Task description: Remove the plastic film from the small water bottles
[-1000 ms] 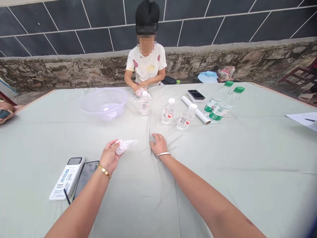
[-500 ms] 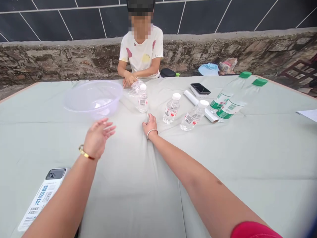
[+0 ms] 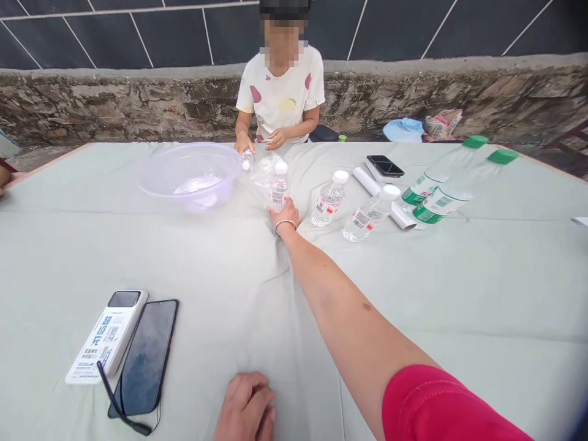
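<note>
Reaching right of the basin (image 3: 160,171), our right hand (image 3: 285,215) brackets the upright bottle's (image 3: 278,182) base, grip firmness unclear. Our left hand (image 3: 244,407), nearer us than the basin, curls, contents hidden. We could topple the bottle by pushing off-centre.

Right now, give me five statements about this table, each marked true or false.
1. The right hand is at the leftmost upright white-capped bottle. True.
2. The left hand grips the near dark phone. False: the phone lies on the table, apart from that hand.
3. Both large bottles have green caps. True.
4. The white roll stands upright. False: it lies on its side.
5. The purple basin is left of the right hand. True.
</note>
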{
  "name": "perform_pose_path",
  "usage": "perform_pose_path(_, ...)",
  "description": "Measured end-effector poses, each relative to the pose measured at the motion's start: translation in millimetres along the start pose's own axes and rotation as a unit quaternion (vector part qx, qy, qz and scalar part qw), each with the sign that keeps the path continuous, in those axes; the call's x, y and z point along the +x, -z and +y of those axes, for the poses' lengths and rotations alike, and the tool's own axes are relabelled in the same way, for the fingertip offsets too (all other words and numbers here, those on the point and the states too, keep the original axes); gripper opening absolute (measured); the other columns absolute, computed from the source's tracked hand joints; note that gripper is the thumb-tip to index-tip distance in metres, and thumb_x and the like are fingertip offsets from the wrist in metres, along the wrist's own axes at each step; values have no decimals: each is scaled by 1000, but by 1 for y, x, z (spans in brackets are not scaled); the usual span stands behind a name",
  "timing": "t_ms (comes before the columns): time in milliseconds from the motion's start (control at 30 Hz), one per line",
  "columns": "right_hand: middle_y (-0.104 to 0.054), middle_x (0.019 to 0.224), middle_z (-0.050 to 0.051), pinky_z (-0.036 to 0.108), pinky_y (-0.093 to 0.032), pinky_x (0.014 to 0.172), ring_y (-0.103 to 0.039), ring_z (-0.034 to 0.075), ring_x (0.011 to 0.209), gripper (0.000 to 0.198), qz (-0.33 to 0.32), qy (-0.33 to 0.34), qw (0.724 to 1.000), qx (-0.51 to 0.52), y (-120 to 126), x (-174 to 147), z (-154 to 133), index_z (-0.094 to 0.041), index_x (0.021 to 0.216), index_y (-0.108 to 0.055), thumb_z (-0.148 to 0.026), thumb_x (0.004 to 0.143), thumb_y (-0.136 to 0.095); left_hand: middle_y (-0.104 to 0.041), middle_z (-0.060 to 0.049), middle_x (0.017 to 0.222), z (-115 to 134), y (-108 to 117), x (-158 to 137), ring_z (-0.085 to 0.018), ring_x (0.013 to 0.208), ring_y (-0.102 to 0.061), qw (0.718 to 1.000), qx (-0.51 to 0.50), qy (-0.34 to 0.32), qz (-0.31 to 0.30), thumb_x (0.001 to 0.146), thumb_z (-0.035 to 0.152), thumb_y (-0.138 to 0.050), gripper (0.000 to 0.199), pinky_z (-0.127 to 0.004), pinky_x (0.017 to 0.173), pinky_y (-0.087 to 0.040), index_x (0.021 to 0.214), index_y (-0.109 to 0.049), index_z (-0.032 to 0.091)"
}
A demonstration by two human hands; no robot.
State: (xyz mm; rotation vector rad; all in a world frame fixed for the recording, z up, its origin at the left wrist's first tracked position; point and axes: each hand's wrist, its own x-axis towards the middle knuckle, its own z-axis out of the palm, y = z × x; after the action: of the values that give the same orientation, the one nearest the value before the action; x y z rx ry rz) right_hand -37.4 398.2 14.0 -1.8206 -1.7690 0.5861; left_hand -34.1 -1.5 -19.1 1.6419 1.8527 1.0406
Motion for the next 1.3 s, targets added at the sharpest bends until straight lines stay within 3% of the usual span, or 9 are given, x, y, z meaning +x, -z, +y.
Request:
perform_pose_path(167,-62,101,10,39,-35,86,-50,27,105,58,-34,53,997,-52,39,-93,31,-21,119,-45,-49,72,-62,-62,-9,94,4,14,12,-22,87,-57,999,22,-25,-40,79,19,-48,20,-37,76,-50,89,-64,23)
perform_pose_path(433,-64,93,7,34,-37,81,-54,25,93,43,-99,184,978,-5,109,-294,102,-20,101,-56,-50,71,-61,-65,-7,85,12,23,-10,-21,83,-60,989,-133,53,49,76,31,-52,16,-35,77,-49,80,-64,22)
perform_pose_path(567,-65,91,4,30,-40,72,-58,22,84,39,-204,182,960,67,133,-349,119,-21,95,-59,-52,73,-57,-65,-6,81,18,28,-36,-20,78,-60,982,-147,89,74,74,36,-54,18,-34,75,-48,77,-64,22)
perform_pose_path(667,-67,83,4,27,-40,62,-60,20,75,38,-264,113,955,73,139,-356,117,-19,86,-61,-55,78,-49,-66,-6,81,22,25,-44,-21,78,-61,979,-146,110,86,72,38,-54,21,-35,75,-49,77,-64,21)
perform_pose_path(767,-65,73,6,27,-36,55,-60,20,66,52,-265,58,962,10,139,-352,108,-18,73,-61,-64,81,-37,-67,-7,84,26,17,-43,-21,78,-62,980,-136,122,85,71,38,-54,24,-35,75,-48,82,-63,19)
perform_pose_path(933,-64,67,10,30,-36,55,-60,23,65,63,-238,84,962,-102,152,-343,111,-19,68,-61,-66,84,-22,-67,-5,84,33,3,-39,-19,73,-61,985,-78,141,67,78,43,-45,28,-34,73,-46,87,-59,20)
perform_pose_path(1000,-65,73,10,31,-39,61,-60,23,72,55,-184,94,971,-119,165,-331,124,-20,73,-63,-58,87,-26,-67,-5,84,37,1,-39,-20,75,-62,987,-35,146,61,78,45,-46,30,-34,77,-44,88,-59,20)
perform_pose_path(1133,-60,108,13,34,-39,76,-53,28,102,32,2,66,980,-189,187,-294,162,-20,106,-59,-37,81,-51,-67,-5,86,48,-3,-35,-23,83,-61,982,20,177,59,76,48,-49,33,-37,82,-39,94,-60,22)
perform_pose_path(1300,-63,92,9,30,-40,70,-57,23,89,23,-69,26,983,-169,193,-275,178,-18,94,-62,-29,83,-44,-66,-4,86,59,-13,-26,-23,88,-60,979,23,200,43,75,50,-50,37,-37,88,-34,98,-55,21)
